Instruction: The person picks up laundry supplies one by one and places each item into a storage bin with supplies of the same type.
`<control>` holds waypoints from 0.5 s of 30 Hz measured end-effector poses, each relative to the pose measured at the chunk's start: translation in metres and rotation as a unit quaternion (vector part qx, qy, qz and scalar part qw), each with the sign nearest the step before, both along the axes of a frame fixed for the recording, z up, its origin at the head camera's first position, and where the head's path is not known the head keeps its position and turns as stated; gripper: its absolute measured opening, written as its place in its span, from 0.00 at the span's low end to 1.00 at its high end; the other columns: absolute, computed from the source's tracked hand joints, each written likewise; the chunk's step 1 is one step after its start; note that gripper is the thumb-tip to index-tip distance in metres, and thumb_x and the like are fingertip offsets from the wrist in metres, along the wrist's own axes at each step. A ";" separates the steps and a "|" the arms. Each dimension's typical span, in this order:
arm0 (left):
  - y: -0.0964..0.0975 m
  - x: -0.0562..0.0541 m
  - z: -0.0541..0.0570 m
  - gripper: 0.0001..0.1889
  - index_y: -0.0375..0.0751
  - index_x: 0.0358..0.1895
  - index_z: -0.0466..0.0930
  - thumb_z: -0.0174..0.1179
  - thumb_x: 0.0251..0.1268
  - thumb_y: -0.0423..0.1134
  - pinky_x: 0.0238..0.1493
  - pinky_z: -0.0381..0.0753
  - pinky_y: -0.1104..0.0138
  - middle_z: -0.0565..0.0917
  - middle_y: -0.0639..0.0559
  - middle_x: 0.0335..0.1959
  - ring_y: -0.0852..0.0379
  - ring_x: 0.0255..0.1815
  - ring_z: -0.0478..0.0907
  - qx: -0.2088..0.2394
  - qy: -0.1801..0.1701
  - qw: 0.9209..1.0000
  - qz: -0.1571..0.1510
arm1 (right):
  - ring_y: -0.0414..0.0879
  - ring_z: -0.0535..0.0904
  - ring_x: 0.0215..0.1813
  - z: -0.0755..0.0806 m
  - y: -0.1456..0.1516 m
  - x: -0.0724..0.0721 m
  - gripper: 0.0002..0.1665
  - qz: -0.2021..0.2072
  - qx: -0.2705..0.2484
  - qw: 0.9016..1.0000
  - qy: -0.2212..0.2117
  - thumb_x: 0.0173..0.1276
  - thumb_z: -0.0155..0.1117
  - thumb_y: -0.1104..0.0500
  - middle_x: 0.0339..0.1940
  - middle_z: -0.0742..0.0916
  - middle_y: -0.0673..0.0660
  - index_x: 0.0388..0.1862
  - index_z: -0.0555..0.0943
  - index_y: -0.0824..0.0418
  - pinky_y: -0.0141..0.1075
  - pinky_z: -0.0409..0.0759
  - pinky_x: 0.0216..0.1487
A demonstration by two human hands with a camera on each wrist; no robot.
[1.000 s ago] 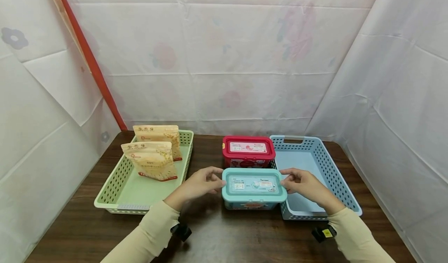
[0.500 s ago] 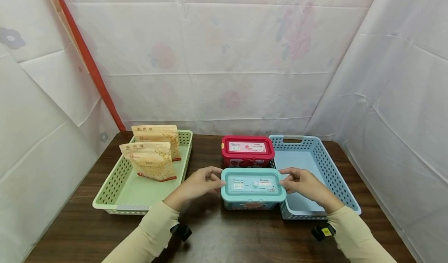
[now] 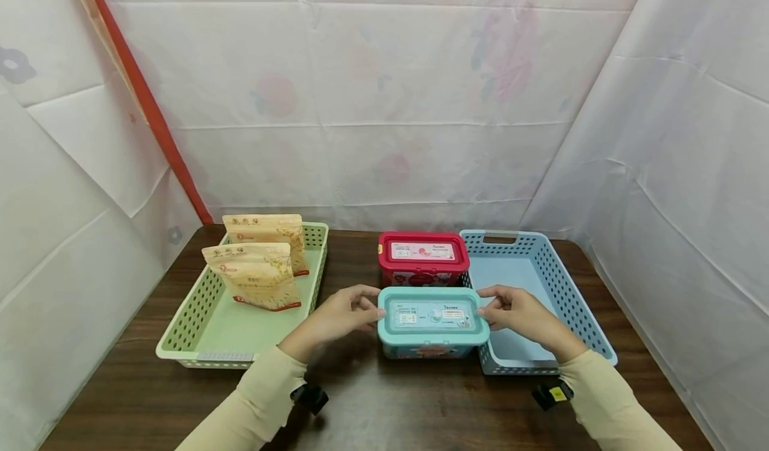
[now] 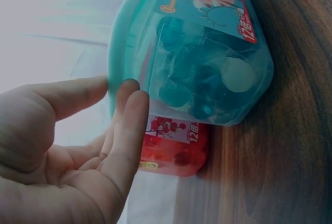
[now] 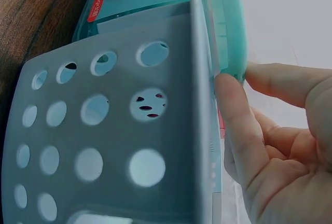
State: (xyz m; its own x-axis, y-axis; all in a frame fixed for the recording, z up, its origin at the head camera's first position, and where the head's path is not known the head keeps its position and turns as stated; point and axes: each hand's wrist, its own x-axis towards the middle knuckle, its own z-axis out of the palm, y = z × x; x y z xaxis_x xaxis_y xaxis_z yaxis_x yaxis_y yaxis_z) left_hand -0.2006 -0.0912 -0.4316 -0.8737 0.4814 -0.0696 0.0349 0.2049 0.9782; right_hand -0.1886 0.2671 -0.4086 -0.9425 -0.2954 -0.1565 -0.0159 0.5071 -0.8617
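A turquoise lidded plastic box stands on the dark wood table in the head view. Its clear end wall in the left wrist view shows rounded teal pieces inside. At the left end of its lid, my left hand pinches the rim, thumb and fingertips on either side of the edge. My right hand pinches the opposite end the same way, over the wall of the blue basket. Right behind stands a red lidded box, its lower front partly hidden.
On the left, a green perforated basket holds two upright beige pouches. The blue basket's right wall lies near the table's right side. White cloth hangs behind and at both sides.
The whole head view has shifted slightly, with things sitting a little further left. Both hands stay at the lid's ends and the boxes keep their places.
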 end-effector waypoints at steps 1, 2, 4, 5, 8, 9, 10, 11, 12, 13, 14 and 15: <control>-0.001 0.000 0.000 0.27 0.24 0.66 0.69 0.64 0.70 0.37 0.46 0.85 0.48 0.82 0.42 0.37 0.45 0.39 0.85 -0.004 0.002 1.000 0.002 | 0.50 0.85 0.39 0.000 -0.001 0.000 0.32 0.002 -0.002 1.000 0.000 0.71 0.68 0.57 0.36 0.85 0.58 0.67 0.71 0.74 0.48 0.87 0.44; -0.002 0.000 0.000 0.27 0.25 0.66 0.69 0.64 0.70 0.37 0.46 0.85 0.48 0.82 0.43 0.37 0.45 0.39 0.85 -0.006 0.004 1.000 0.003 | 0.50 0.85 0.39 0.001 -0.002 -0.001 0.33 0.002 -0.004 1.000 -0.002 0.71 0.68 0.57 0.35 0.85 0.59 0.67 0.71 0.74 0.47 0.87 0.44; -0.005 0.000 0.001 0.27 0.25 0.66 0.69 0.64 0.70 0.37 0.46 0.85 0.49 0.82 0.43 0.37 0.48 0.39 0.85 -0.012 0.007 1.000 0.007 | 0.51 0.85 0.39 0.002 -0.005 -0.001 0.33 0.008 -0.010 1.000 -0.003 0.71 0.68 0.57 0.35 0.85 0.59 0.68 0.70 0.75 0.46 0.87 0.43; -0.007 0.000 0.001 0.27 0.25 0.66 0.69 0.64 0.70 0.38 0.47 0.85 0.49 0.82 0.43 0.37 0.49 0.39 0.85 -0.016 0.009 1.000 0.009 | 0.51 0.85 0.38 0.002 -0.007 -0.002 0.33 0.010 -0.012 1.000 -0.003 0.71 0.68 0.57 0.35 0.85 0.59 0.68 0.70 0.75 0.45 0.87 0.42; -0.012 0.000 0.002 0.28 0.26 0.67 0.69 0.64 0.71 0.38 0.48 0.85 0.50 0.82 0.43 0.38 0.51 0.39 0.84 -0.021 0.010 1.000 0.010 | 0.52 0.85 0.38 0.002 -0.011 -0.003 0.33 0.018 -0.015 1.000 -0.002 0.72 0.67 0.57 0.35 0.85 0.59 0.68 0.70 0.75 0.42 0.87 0.41; -0.014 0.000 0.002 0.28 0.26 0.67 0.69 0.63 0.71 0.38 0.48 0.85 0.50 0.82 0.42 0.38 0.51 0.39 0.84 -0.022 0.010 1.000 0.010 | 0.52 0.85 0.38 0.003 -0.013 -0.003 0.33 0.019 -0.014 1.000 -0.001 0.72 0.67 0.57 0.35 0.85 0.59 0.68 0.70 0.74 0.42 0.87 0.40; -0.016 0.000 0.003 0.28 0.26 0.67 0.69 0.63 0.71 0.39 0.48 0.85 0.50 0.82 0.42 0.39 0.51 0.39 0.84 -0.024 0.010 1.000 0.010 | 0.51 0.85 0.38 0.002 -0.015 -0.004 0.33 0.021 -0.013 1.000 0.000 0.72 0.67 0.57 0.35 0.85 0.58 0.68 0.70 0.74 0.41 0.87 0.40; -0.018 0.000 0.003 0.28 0.26 0.67 0.68 0.63 0.71 0.39 0.48 0.85 0.50 0.82 0.42 0.39 0.51 0.39 0.84 -0.025 0.009 1.000 0.011 | 0.51 0.85 0.38 0.002 -0.016 -0.004 0.33 0.022 -0.012 1.000 0.001 0.72 0.67 0.57 0.35 0.85 0.58 0.68 0.71 0.74 0.41 0.87 0.40; -0.019 0.001 0.004 0.28 0.26 0.67 0.68 0.63 0.71 0.39 0.48 0.85 0.50 0.82 0.42 0.39 0.51 0.39 0.84 -0.027 0.007 1.000 0.012 | 0.51 0.85 0.38 0.002 -0.018 -0.004 0.33 0.024 -0.011 1.000 0.001 0.72 0.67 0.57 0.35 0.85 0.58 0.68 0.71 0.74 0.42 0.87 0.40; -0.021 0.001 0.005 0.28 0.25 0.68 0.68 0.63 0.71 0.38 0.48 0.85 0.50 0.82 0.42 0.39 0.51 0.40 0.84 -0.027 0.006 1.000 0.014 | 0.51 0.84 0.38 0.002 -0.019 -0.004 0.33 0.026 -0.010 1.000 0.002 0.72 0.67 0.56 0.35 0.84 0.58 0.68 0.71 0.74 0.42 0.87 0.41; -0.023 0.001 0.005 0.28 0.25 0.68 0.68 0.63 0.71 0.38 0.48 0.85 0.50 0.82 0.42 0.38 0.51 0.40 0.84 -0.028 0.005 0.999 0.016 | 0.51 0.84 0.38 0.003 -0.021 -0.005 0.33 0.029 -0.010 1.000 0.003 0.72 0.67 0.56 0.34 0.84 0.58 0.68 0.71 0.73 0.42 0.87 0.42; -0.025 0.002 0.006 0.28 0.25 0.68 0.68 0.63 0.71 0.38 0.48 0.85 0.50 0.82 0.42 0.38 0.51 0.39 0.84 -0.030 0.004 0.999 0.018 | 0.51 0.84 0.38 0.003 -0.023 -0.005 0.33 0.032 -0.009 0.999 0.005 0.72 0.67 0.56 0.34 0.84 0.58 0.68 0.71 0.73 0.43 0.87 0.42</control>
State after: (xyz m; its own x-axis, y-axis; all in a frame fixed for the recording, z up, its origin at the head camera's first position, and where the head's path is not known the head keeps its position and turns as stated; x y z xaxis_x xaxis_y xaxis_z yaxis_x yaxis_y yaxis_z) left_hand -0.1989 -0.1158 -0.4253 -0.8907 0.4455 -0.0902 0.0343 0.2637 0.9640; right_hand -0.1935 0.2443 -0.4059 -0.9228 -0.3581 -0.1422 -0.0560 0.4897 -0.8701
